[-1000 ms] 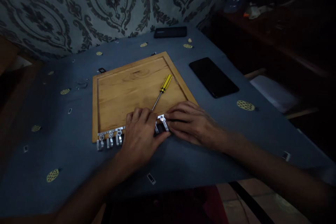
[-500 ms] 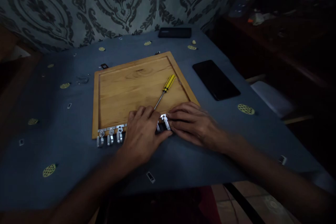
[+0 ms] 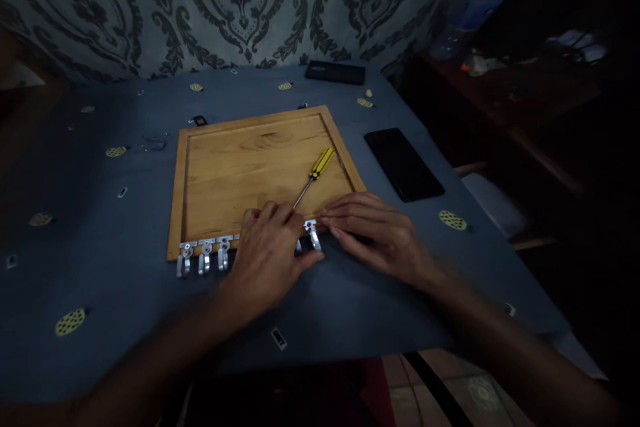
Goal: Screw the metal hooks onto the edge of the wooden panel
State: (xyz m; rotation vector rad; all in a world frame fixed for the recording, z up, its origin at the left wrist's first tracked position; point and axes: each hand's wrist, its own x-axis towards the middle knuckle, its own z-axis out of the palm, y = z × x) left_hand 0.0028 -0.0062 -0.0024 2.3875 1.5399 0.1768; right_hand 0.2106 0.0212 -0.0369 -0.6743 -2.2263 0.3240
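Observation:
A wooden board (image 3: 240, 167) lies on a blue cloth. Metal hooks (image 3: 204, 256) are lined up along its near edge. My left hand (image 3: 267, 255) rests palm down over the middle of that edge, fingers loosely curled and covering some hooks. My right hand (image 3: 373, 230) lies just to its right, fingers stretched flat, their tips at one more metal hook (image 3: 313, 235). A screwdriver with a yellow and black handle (image 3: 314, 172) lies on the board just beyond both hands.
A black phone (image 3: 403, 163) lies right of the board; another dark flat object (image 3: 335, 71) sits at the far edge by the patterned wall. Small bits of hardware dot the cloth (image 3: 125, 293). The table edge drops off at right and front.
The view has shifted a little. My right hand's fingers have drawn slightly back from the hook; my left hand stays on the board's edge.

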